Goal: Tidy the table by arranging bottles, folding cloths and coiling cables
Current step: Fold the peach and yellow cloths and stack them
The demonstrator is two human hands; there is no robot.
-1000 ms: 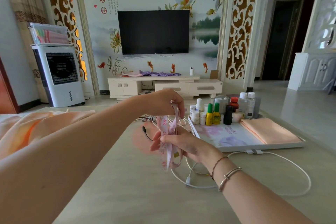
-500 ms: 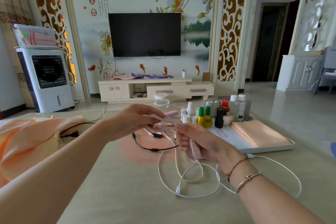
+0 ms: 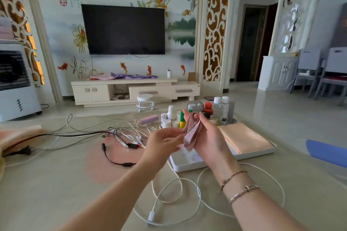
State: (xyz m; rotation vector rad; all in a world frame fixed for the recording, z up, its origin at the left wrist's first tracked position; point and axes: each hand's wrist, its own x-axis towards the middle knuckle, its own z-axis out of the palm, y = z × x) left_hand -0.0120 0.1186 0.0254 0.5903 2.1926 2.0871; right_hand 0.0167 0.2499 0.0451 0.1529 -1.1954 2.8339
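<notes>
Both hands now grip the pink tape measure [image 3: 191, 131], gathered into compact loops by left hand [image 3: 163, 143] and right hand [image 3: 208, 137]; cables [image 3: 169, 193] remain uncoiled.

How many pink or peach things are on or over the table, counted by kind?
Cloths: 2, the folded peach cloth on the white plastic tray and the peach cloth pile at the left
Pink measuring tape: 1
Pink rectangular block on a cable: 1
Total: 4
</notes>
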